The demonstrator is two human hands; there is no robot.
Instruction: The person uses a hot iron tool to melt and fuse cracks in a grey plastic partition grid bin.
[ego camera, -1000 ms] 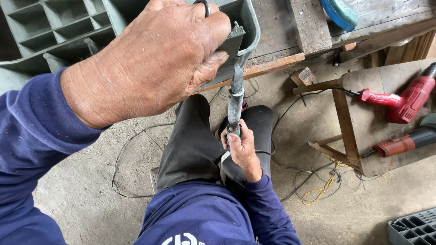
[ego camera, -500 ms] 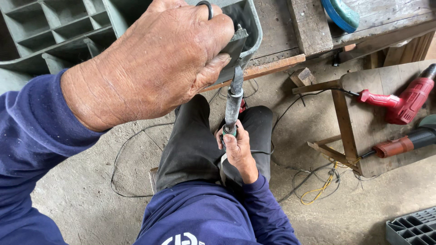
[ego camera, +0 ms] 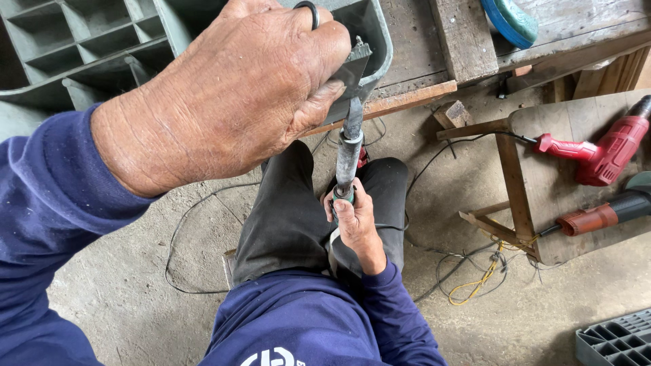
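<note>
Above the lap, left hand point(ego camera: 230, 102) fingers clamping grey compartmented crate point(ego camera: 88, 47), compartments bare, right hand point(ego camera: 354, 224) gripping soldering tool point(ego camera: 348, 152).

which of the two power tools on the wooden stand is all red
The upper power tool, lying nearer the bench; the lower one has a dark body with only a reddish front.

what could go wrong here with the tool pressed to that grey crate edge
1. The left hand grips the grey plastic crate right beside the flat tool tip; a slip might nick the fingers.
2. The right hand holds the tool handle low over the knees, so a sudden release may jab the legs.
3. Loose cables on the floor could snag a foot.
</note>
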